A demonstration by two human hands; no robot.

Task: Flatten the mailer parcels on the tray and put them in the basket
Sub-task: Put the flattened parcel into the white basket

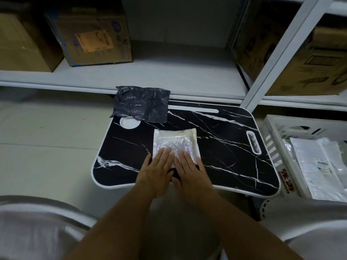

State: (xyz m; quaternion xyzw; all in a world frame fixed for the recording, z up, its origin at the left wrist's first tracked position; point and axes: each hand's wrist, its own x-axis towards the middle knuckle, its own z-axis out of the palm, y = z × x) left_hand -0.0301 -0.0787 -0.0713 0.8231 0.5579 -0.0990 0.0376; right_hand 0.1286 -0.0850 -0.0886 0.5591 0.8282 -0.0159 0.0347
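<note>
Pressing, head view: left hand [156, 169] and right hand [191, 168], side by side, fingers straight and flat on the near half of a white mailer parcel [175, 142], apparently to squeeze it flat.

Item 1, white mailer parcel: middle of the tray [225, 147], towards its near edge; far half uncovered and crinkled, right edge curled up.

Item 2, dark mailer parcel [140, 106]: far-left corner of the tray, overhanging the far edge, creased, untouched; likely waiting its turn.

Item 3, basket [270, 147]: white, slatted, just beside the tray's right edge, within easy reach for drop-off; holds pale flat parcels [319, 162], one labelled.

Surroundings: shelving [169, 76] with cardboard boxes [93, 38] beyond the tray.
</note>
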